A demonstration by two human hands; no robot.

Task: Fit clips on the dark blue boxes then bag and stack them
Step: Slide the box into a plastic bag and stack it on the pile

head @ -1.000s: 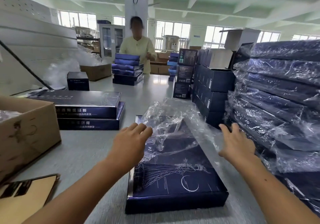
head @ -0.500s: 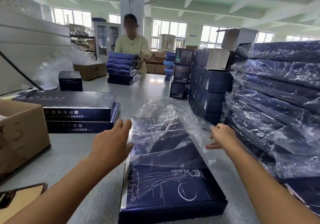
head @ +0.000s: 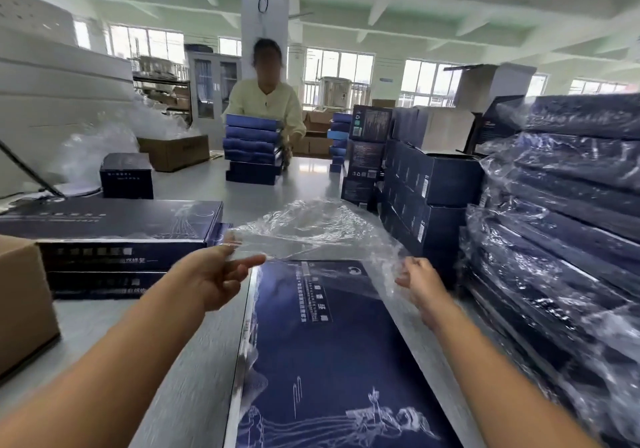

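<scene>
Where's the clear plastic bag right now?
Center of the head view: the clear plastic bag is held up between left hand and right hand, over the dark blue box's far end.

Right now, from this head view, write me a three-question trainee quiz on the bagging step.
1. True or false: the clear plastic bag already covers the whole dark blue box on the table.
2. Which hands hold the bag? A. left hand only B. right hand only C. both
3. Fill in: the stack of bagged boxes stands on the worker's ___ side.

Key
1. False: the bag is lifted at the box's far end, and the near part lies bare.
2. C
3. right
</scene>
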